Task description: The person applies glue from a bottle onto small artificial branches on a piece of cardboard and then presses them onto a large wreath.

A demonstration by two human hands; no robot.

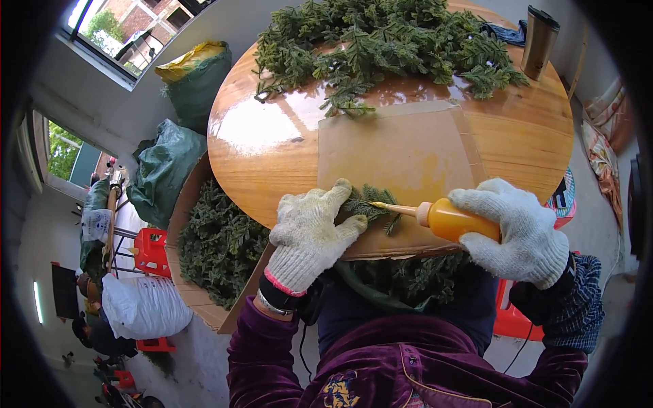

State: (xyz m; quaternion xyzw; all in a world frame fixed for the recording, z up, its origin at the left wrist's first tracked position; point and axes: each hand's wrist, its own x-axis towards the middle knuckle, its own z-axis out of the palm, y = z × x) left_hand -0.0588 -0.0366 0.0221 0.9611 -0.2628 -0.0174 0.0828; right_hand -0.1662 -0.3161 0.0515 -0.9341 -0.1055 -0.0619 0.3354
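Observation:
My left hand (309, 228), in a white knitted glove, holds a small green artificial fir sprig (367, 204) by its left side, between thumb and forefinger. The sprig lies low over the near part of a flat cardboard sheet (401, 149) with yellowish smears. My right hand (517, 224), also gloved, grips a squeeze bottle (462, 219) of orange-yellow liquid, tipped nearly level. Its long tapered nozzle points left, with the tip at the sprig; whether it touches is hard to tell.
Fir branches (381, 47) are heaped across the far side of the round wooden table (252, 156). A steel tumbler (539, 44) stands at far right. Left of the table is a cardboard box (187, 285) of greenery; more greenery (408, 275) sits before my lap. Sacks (166, 170) line the wall.

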